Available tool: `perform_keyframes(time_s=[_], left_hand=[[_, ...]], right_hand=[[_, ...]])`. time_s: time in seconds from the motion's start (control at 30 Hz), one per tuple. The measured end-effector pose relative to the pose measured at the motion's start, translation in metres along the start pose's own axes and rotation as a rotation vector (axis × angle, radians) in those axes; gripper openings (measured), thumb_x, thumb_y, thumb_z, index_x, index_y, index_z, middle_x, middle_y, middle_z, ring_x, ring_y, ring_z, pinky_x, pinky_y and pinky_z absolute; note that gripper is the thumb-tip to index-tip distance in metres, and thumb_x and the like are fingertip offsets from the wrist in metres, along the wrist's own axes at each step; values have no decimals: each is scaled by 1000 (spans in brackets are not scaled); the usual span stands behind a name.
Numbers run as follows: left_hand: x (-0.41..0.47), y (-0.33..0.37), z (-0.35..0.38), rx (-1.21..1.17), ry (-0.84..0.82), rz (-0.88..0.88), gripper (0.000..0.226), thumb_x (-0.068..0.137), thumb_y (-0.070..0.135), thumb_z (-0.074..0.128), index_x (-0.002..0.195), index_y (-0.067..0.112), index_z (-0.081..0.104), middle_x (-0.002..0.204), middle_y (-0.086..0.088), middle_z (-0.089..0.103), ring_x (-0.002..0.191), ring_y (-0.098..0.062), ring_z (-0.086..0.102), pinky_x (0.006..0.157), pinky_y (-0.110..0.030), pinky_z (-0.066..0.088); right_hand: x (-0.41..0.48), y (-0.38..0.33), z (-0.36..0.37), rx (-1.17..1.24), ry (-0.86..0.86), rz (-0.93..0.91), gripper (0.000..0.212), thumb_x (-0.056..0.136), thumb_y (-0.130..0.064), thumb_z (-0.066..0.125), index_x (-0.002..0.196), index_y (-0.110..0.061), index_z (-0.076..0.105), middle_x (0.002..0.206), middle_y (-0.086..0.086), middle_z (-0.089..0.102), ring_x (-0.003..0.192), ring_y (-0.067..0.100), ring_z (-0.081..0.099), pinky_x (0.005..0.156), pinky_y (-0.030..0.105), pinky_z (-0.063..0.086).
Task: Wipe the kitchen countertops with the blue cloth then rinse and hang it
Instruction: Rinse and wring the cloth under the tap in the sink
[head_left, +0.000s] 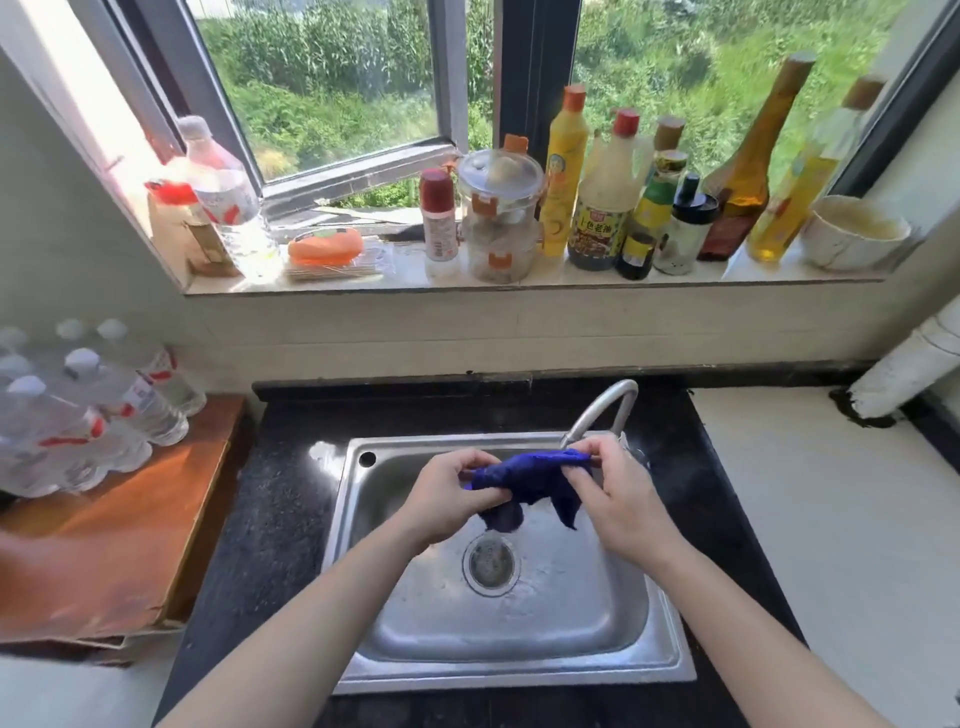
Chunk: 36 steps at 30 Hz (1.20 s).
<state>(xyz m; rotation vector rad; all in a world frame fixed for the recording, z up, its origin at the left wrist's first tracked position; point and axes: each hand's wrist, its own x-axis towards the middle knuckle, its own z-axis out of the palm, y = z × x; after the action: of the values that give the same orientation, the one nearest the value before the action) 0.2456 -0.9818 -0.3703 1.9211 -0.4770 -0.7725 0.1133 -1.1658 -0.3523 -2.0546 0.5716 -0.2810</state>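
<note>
Left hand: the left hand (444, 501) is clenched round the near-left end of the crumpled dark blue cloth (524, 480), fingers curled over the top, thumb tucked under.
Right hand: the right hand (618, 499) grasps the other end, fingertips pinching the fabric's upper edge.
Cloth: bunched into a short rope, it spans the gap from one grip to the other, and two loose tails hang down below the hands.
Above the grip: the curved metal faucet (602, 410) arches over, its spout ending right at the cloth by the right hand's fingers. Whether water is running, I cannot tell.
Below the grip: the stainless steel sink (519, 675), with its round strainer drain (491, 564) almost directly under the hanging tails; the basin floor glistens wet.
Left of the grip: speckled black stone countertop (275, 519), then a brown cardboard box (119, 545) carrying a wrapped pack of clear water bottles (78, 415).
Right of the grip: a pale countertop (831, 519), and beyond it a white pipe (904, 374).
Beyond the grip: a windowsill (519, 283) crowded with sauce and oil bottles, plus a white bowl (854, 231) at its right end.
</note>
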Motion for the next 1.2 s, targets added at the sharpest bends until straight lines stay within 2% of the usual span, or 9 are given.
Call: perform_keyframes(time_s=[0.13, 0.27, 0.33, 0.4, 0.6, 0.83, 0.93, 1.03, 1.2], left_hand=[[-2, 6, 17, -63, 84, 15, 15, 82, 15, 79, 94, 21, 74, 77, 2, 75, 68, -12, 67, 73, -35, 58], [-2, 6, 32, -183, 137, -8, 7, 90, 19, 74, 96, 16, 76, 83, -5, 77, 71, -23, 69, 72, -37, 58], [-2, 7, 38, -180, 139, -6, 8, 91, 23, 72, 95, 19, 77, 86, -3, 78, 81, -23, 73, 79, -38, 60], [-4, 10, 41, -199, 136, -24, 11, 94, 26, 69, 91, 22, 79, 85, -2, 78, 80, -17, 72, 79, -39, 58], [-8, 19, 38, -220, 74, -56, 24, 98, 28, 63, 88, 17, 81, 83, -5, 78, 70, -12, 70, 62, -25, 53], [-8, 18, 32, -276, 30, -63, 26, 97, 33, 64, 91, 12, 79, 81, -8, 76, 67, -15, 67, 58, -23, 50], [-6, 19, 34, -309, -16, -57, 28, 98, 35, 62, 96, 10, 76, 86, -10, 77, 72, -17, 68, 68, -29, 54], [-6, 16, 35, -264, -9, -69, 27, 95, 36, 65, 100, 10, 72, 84, -4, 75, 73, -16, 65, 66, -27, 52], [-8, -3, 24, -164, 11, -82, 29, 85, 51, 74, 101, 26, 72, 93, -4, 73, 81, -17, 65, 75, -33, 55]], right_hand=[[3, 12, 11, 192, 116, 134, 13, 98, -16, 60, 101, -27, 54, 93, 1, 68, 81, 12, 65, 66, 19, 52], [-9, 39, 38, 240, 168, 251, 44, 93, -14, 59, 121, -48, 51, 126, -5, 56, 112, 10, 59, 97, 36, 54], [-19, 41, 46, 120, 158, 264, 58, 91, -13, 63, 141, -37, 44, 138, -9, 36, 128, 6, 40, 112, 28, 37], [-28, 35, 50, 114, 84, 197, 64, 89, -22, 69, 143, -39, 40, 138, -17, 31, 128, -2, 34, 105, 13, 30], [-29, 28, 53, 187, 43, 115, 23, 97, -25, 64, 112, -41, 71, 103, -20, 73, 100, -2, 66, 85, 21, 54], [-30, 23, 39, 235, 52, 200, 16, 101, -19, 55, 101, -26, 69, 91, -7, 74, 85, 6, 69, 79, 30, 56], [-34, 17, 35, 348, 99, 225, 16, 106, -17, 46, 105, -18, 62, 92, -3, 70, 76, 2, 66, 66, 19, 51], [-32, 21, 33, 326, 179, 243, 17, 107, -21, 41, 104, -26, 57, 98, -8, 65, 91, 8, 62, 76, 20, 47], [-27, 27, 23, 410, 274, 355, 20, 107, -29, 38, 106, -32, 58, 104, -6, 64, 100, 15, 61, 91, 48, 55]])
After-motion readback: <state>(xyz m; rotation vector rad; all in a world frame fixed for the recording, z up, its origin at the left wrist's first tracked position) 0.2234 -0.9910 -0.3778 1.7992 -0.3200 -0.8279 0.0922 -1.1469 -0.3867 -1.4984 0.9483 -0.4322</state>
